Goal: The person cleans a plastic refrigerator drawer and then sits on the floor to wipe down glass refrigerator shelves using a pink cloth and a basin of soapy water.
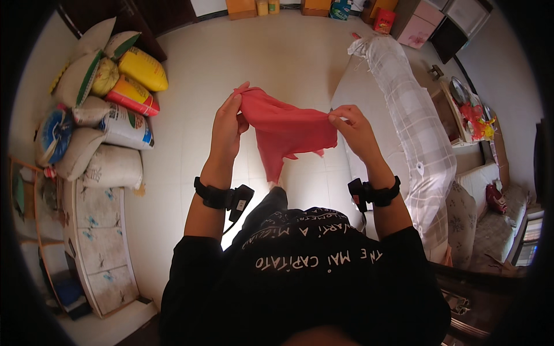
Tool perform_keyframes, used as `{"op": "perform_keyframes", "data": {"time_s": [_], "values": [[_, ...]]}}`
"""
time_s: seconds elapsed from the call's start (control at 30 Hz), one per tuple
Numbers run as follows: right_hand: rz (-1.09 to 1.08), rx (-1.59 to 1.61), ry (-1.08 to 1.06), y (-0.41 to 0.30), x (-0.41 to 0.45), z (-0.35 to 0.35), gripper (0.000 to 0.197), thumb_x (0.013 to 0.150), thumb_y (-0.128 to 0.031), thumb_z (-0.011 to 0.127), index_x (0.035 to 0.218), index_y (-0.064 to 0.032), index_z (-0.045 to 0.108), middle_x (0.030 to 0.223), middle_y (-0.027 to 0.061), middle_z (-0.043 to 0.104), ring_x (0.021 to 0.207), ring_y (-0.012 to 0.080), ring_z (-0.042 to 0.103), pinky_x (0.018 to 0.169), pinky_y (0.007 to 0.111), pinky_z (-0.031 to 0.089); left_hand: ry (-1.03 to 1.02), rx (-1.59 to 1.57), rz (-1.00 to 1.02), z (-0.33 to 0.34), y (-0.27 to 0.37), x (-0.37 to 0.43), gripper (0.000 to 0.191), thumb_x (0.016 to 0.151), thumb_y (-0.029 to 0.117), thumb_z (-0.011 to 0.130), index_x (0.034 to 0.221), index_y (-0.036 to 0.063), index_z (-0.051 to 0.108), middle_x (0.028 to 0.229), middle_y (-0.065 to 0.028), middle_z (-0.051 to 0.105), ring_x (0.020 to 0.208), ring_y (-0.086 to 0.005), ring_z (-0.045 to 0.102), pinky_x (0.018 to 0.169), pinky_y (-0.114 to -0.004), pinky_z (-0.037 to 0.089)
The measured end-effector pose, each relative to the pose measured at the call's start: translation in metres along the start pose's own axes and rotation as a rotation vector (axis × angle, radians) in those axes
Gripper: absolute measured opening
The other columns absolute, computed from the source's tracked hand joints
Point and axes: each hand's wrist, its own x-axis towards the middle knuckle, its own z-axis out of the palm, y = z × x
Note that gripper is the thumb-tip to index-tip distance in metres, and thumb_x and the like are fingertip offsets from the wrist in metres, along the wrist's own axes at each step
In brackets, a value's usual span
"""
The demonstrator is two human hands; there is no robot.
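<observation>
A thin red cloth (288, 125) hangs stretched in the air between my two hands, above the tiled floor. My left hand (228, 119) pinches its upper left corner, thumb over a bunched fold. With thumb and forefinger, my right hand (352, 125) grips the upper right corner. The cloth sags in soft folds, and a narrow end dangles at its lower left, near my foot. Whether it is a garment or a plain piece of fabric I cannot tell. A black strap with a small device (223, 197) sits on my left wrist, and a similar device (374, 192) on my right.
Several filled sacks (125, 125) are heaped along the left wall above a low cabinet (101, 233). To the right stands a table or bed with a bundled checked sheet (411, 116) along it. Boxes (242, 8) line the far wall. A sofa (497, 220) is at the lower right.
</observation>
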Motion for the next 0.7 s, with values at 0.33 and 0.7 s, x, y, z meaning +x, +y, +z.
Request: {"op": "perform_keyframes", "data": {"time_s": [0.33, 0.7], "values": [[0.447, 1.218, -0.163, 0.092, 0.237, -0.047, 0.059, 0.090, -0.050, 0.038, 0.129, -0.0052, 0.037, 0.119, 0.0158, 0.049, 0.111, 0.0248, 0.048, 0.088, 0.037, 0.044, -0.743, -0.255, -0.285, 0.163, -0.014, 0.281, 0.041, 0.094, 0.023, 0.039, 0.132, 0.0080, 0.037, 0.078, -0.0014, 0.056, 0.055, -0.0080, 0.054, 0.040, -0.018, 0.040], [0.250, 1.552, 0.038, 0.202, 0.562, -0.145, 0.044, 0.094, -0.032, 0.037, 0.126, -0.0013, 0.037, 0.125, 0.0141, 0.046, 0.116, 0.0281, 0.045, 0.099, 0.042, 0.035, -0.519, 0.243, -0.326, 0.209, -0.044, 0.594, 0.045, 0.092, 0.023, 0.042, 0.132, 0.0035, 0.035, 0.125, -0.0148, 0.047, 0.098, -0.0218, 0.059, 0.073, -0.029, 0.050]]}}
